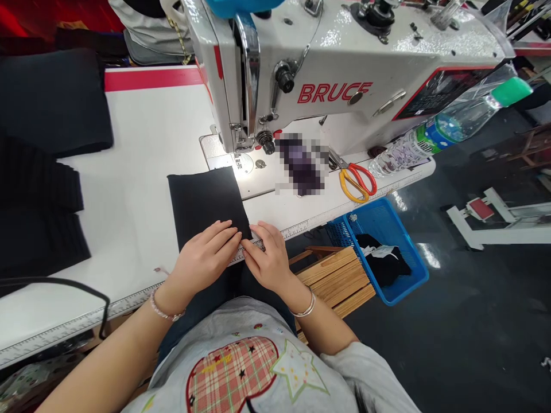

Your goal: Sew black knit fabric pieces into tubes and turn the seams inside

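Observation:
A dark fabric piece [206, 201] lies on the white table in front of the sewing machine's needle area [241, 162], its lower end over the table's front edge. My left hand [206, 255] rests on the fabric's lower part, fingers together and pointing right. Close beside it, my right hand [269, 258] is at the fabric's lower right corner, its thumb and fingers pressed on the edge of the cloth. The fingertips of both hands nearly meet at the ruler strip [295, 229].
Stacked dark fabric [51, 103] covers the table's left side. Red and yellow scissors [355, 180] and a plastic bottle [430, 137] lie right of the needle. A blue basket [404, 238] and wooden stool [338, 278] stand below. A black cable [64, 281] crosses at lower left.

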The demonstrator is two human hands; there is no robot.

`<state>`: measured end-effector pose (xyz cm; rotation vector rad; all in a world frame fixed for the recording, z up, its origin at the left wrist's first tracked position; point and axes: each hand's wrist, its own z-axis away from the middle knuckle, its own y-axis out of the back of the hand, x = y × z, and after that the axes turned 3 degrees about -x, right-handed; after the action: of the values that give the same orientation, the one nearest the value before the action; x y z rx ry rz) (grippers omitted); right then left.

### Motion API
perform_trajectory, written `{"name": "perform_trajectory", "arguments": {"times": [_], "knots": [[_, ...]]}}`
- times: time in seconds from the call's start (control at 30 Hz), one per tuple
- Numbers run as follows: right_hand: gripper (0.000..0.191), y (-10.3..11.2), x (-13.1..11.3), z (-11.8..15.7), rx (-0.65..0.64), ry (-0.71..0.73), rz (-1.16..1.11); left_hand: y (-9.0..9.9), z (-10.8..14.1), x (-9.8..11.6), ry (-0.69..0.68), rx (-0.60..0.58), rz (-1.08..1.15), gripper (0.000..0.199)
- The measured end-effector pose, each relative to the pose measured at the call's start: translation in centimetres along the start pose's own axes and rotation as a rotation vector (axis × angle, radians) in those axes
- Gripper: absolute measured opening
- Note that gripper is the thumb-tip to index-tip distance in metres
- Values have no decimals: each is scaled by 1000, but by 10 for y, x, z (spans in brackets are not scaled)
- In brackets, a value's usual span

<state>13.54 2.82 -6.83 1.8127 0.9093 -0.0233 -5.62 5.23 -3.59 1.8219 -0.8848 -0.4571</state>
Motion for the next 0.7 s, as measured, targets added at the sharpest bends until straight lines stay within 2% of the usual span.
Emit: {"name": "perform_trajectory", "arguments": {"times": [0.7], "knots": [[22,2,5,2,-9,0,-16,-4,2,3,5,23,5,25]]}}
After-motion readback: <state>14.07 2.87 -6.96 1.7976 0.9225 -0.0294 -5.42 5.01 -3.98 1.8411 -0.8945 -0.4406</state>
